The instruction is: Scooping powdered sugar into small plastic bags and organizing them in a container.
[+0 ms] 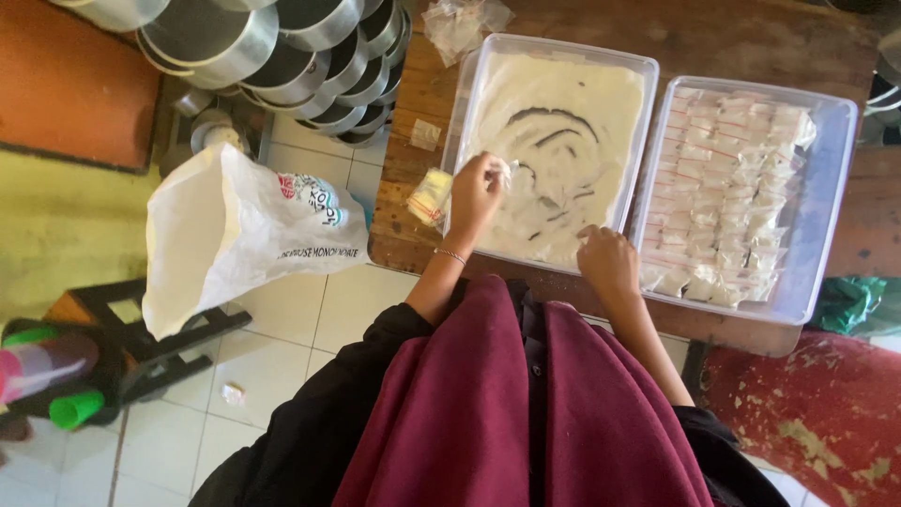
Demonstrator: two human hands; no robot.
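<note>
White powder in clear rectangular plastic tray (469,103) at wooden table's (751,38) left edge | left hand (474,192) pinched shut on small clear sachet (502,169) over powder | right hand (605,258) half-curled, empty, on tray's near rim | risk: tilted sachet spills.

Single head-mounted view, looking steeply down from above the person's chest onto the wooden table (751,38) edge and tiled floor (310,310), at arm's-length range.

White powder (563,103), maroon scarf (507,413)
</note>
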